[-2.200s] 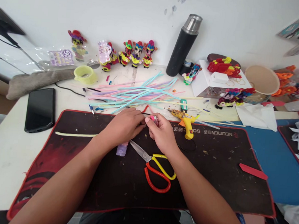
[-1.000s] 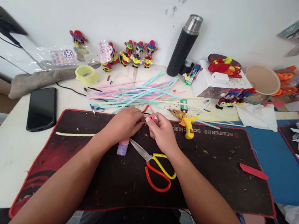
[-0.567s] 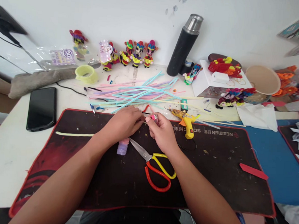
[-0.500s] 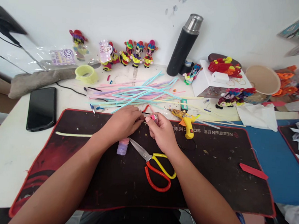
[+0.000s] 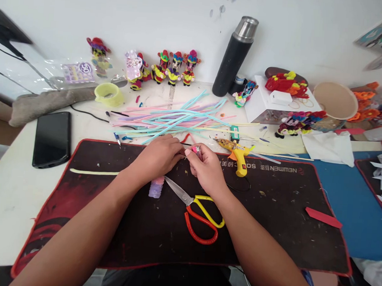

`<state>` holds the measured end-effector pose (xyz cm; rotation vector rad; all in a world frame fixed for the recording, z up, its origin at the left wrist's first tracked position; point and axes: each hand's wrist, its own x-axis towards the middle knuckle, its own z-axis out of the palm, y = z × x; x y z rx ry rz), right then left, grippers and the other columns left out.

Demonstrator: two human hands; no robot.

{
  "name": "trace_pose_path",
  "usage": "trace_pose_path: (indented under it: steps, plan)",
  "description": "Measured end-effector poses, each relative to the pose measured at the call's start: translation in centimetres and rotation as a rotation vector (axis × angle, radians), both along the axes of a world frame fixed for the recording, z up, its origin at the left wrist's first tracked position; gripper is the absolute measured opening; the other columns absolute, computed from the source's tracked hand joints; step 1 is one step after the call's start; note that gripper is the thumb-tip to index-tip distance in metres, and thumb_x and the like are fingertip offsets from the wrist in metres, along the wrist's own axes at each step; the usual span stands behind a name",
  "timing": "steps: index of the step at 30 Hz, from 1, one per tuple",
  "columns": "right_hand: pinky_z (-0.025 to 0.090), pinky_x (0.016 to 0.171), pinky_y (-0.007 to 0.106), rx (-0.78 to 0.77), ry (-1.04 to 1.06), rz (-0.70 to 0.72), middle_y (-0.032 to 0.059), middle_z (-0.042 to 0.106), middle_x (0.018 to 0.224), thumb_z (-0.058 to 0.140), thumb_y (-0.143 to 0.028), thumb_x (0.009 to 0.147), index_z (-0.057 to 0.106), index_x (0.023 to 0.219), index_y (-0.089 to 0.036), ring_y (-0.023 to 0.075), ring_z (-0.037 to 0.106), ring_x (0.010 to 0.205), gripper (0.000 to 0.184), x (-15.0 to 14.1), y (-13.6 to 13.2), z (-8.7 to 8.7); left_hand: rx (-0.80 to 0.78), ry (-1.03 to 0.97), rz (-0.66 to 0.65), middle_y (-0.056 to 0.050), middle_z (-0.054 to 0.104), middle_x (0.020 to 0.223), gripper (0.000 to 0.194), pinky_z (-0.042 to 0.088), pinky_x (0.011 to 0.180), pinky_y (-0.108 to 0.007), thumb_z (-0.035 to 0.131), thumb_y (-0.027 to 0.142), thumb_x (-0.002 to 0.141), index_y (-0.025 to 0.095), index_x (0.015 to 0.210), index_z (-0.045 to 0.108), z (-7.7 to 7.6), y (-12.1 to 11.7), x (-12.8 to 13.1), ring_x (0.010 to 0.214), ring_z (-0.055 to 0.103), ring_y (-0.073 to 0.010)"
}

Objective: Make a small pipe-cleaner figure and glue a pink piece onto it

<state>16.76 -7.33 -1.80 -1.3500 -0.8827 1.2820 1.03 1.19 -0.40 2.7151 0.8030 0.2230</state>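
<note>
My left hand (image 5: pixel 159 158) and my right hand (image 5: pixel 207 170) meet over the far edge of the dark desk mat (image 5: pixel 270 217). Both are closed in a pinch. My right hand grips a small pink piece (image 5: pixel 196 150); what my left fingertips hold is too small to name. A lilac coiled piece (image 5: pixel 156 188) lies by my left wrist. Scissors with yellow and red handles (image 5: pixel 200 210) lie under my right wrist. A yellow glue gun (image 5: pixel 237 153) rests just right of my right hand. A heap of pastel pipe cleaners (image 5: pixel 179 118) lies beyond my hands.
A black phone (image 5: pixel 52 139) lies at the left. Small colourful figures (image 5: pixel 174 68) and a black flask (image 5: pixel 235 57) stand by the wall. A yellow tape roll (image 5: pixel 109 95), a white box (image 5: pixel 271 107), a paper bowl (image 5: pixel 335 100) and a red strip (image 5: pixel 324 218) are around.
Hardly anything differs. Both hands stay pinched together at the same spot, with only slight finger movement and a small shift of the camera.
</note>
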Motion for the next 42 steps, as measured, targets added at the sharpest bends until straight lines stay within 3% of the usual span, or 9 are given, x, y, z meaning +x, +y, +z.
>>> trace_pose_path:
  steps: [8, 15, 19, 42]
  plan:
    - [0.024, 0.041, 0.022, 0.013, 0.008, 0.000, -0.0105, 0.037, 0.057, 0.071, -0.050, 0.088, 0.055, 0.085, -0.024, 0.0087, 0.030, 0.044, 0.031, 0.0, 0.1, 0.0, -0.049, -0.008, -0.003, -0.012, 0.070, 0.094, 0.017, 0.047, 0.086, -0.042, 0.052, 0.023, 0.101, 0.016, 0.094, 0.067, -0.1, 0.1, -0.2, 0.094, 0.062, -0.0296]
    - [0.027, 0.041, 0.022, 0.007, 0.000, -0.009, -0.0113, 0.038, 0.055, 0.069, -0.048, 0.088, 0.058, 0.088, -0.023, 0.0085, 0.032, 0.043, 0.028, -0.1, 0.1, 0.4, -0.415, -0.328, 0.179, -0.006, 0.069, 0.096, 0.020, 0.047, 0.083, -0.035, 0.053, 0.031, 0.101, 0.018, 0.099, 0.067, 1.2, 0.2, -0.8, 0.091, 0.063, -0.0231]
    - [0.027, 0.041, 0.022, 0.006, -0.002, -0.011, -0.0115, 0.039, 0.054, 0.069, -0.047, 0.089, 0.057, 0.088, -0.023, 0.0084, 0.032, 0.042, 0.027, -0.1, 0.1, 0.3, -0.560, -0.386, 0.228, -0.003, 0.068, 0.093, 0.024, 0.046, 0.081, -0.032, 0.053, 0.039, 0.100, 0.019, 0.098, 0.067, 1.5, 0.0, -0.9, 0.088, 0.062, -0.0209]
    - [0.024, 0.040, 0.022, -0.002, 0.028, -0.019, -0.0116, 0.037, 0.055, 0.073, -0.053, 0.085, 0.056, 0.088, -0.025, 0.0087, 0.032, 0.041, 0.033, 0.0, 0.1, 0.3, -0.537, -0.370, 0.235, -0.003, 0.067, 0.092, 0.026, 0.044, 0.080, -0.032, 0.052, 0.040, 0.099, 0.019, 0.097, 0.067, 1.7, -0.1, -0.8, 0.086, 0.061, -0.0206]
